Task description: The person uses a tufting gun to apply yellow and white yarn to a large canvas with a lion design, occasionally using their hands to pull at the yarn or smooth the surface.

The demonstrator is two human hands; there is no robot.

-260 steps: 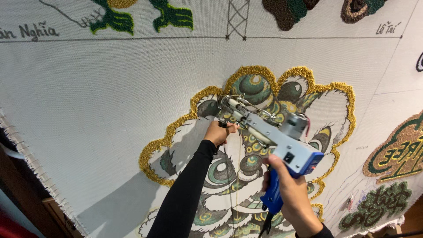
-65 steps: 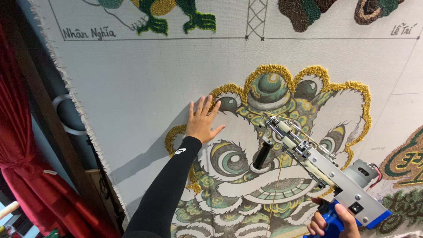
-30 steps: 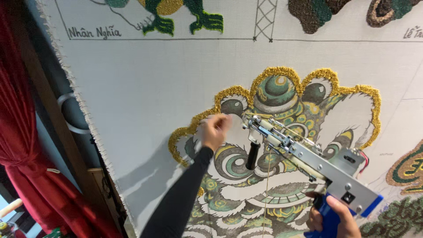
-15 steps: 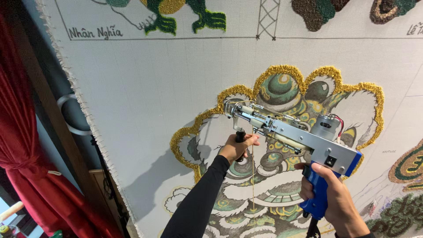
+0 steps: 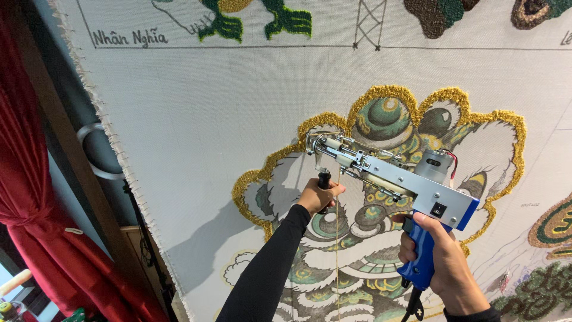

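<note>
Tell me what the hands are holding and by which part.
Both hold one tufting gun: the left hand on its black front handle, the right hand around its blue rear grip.

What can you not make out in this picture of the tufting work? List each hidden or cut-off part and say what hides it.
Head view:
- Tufting gun tip: whether it touches the cloth is unclear.
- Black front grip: mostly wrapped by the left hand.
- Blue grip: partly covered by the right hand.
- Lion design: cut off by the bottom edge.

Packages: I see none.
Screens: I see none.
Handwritten caption (image 5: 129, 38): dark script on the grey cloth, upper left, above a ruled line.
Second caption (image 5: 566, 39): dark script cut off at the right edge.
</note>
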